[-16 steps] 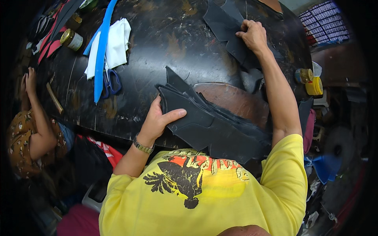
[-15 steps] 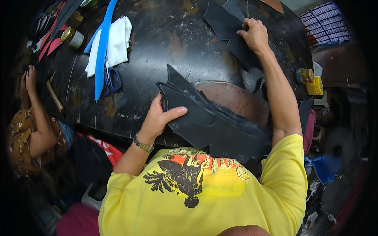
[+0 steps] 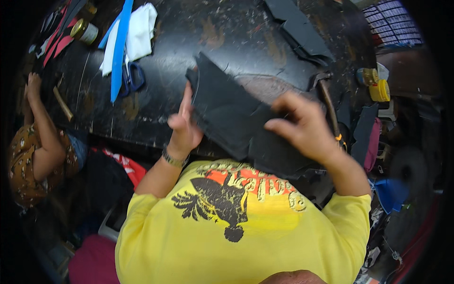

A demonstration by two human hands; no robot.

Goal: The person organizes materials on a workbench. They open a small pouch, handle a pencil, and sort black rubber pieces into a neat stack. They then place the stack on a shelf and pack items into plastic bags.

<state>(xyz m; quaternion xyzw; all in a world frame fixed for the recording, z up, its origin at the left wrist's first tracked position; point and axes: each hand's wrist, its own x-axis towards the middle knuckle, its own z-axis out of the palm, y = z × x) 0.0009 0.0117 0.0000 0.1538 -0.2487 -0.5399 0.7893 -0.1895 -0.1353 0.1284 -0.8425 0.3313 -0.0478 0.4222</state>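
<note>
A stack of black, angular sheet pieces (image 3: 227, 118), leather-like in look, lies at the table's near edge in front of me. Against the stack's left edge rests my left hand (image 3: 187, 130), its fingers stretched out and its thumb lifted clear of the top sheet. My right hand (image 3: 305, 125), smeared by motion, is over the stack's right part with a gap between thumb and forefinger. Beyond the stack shows part of a brown slab (image 3: 265, 86). More black pieces (image 3: 302, 38) lie in a pile at the far right of the table.
A hammer (image 3: 327, 102) lies right of the slab. Dark-blue-handled scissors (image 3: 135, 78), a blue strip (image 3: 121, 52) and white cloth (image 3: 142, 33) are at left. Jars stand at the left (image 3: 85, 31) and right (image 3: 379, 90). Another person's arm (image 3: 47, 128) rests at far left.
My right hand has left the far pile and come back over the near stack, uncovering the hammer. My left thumb has lifted off the stack's top.
</note>
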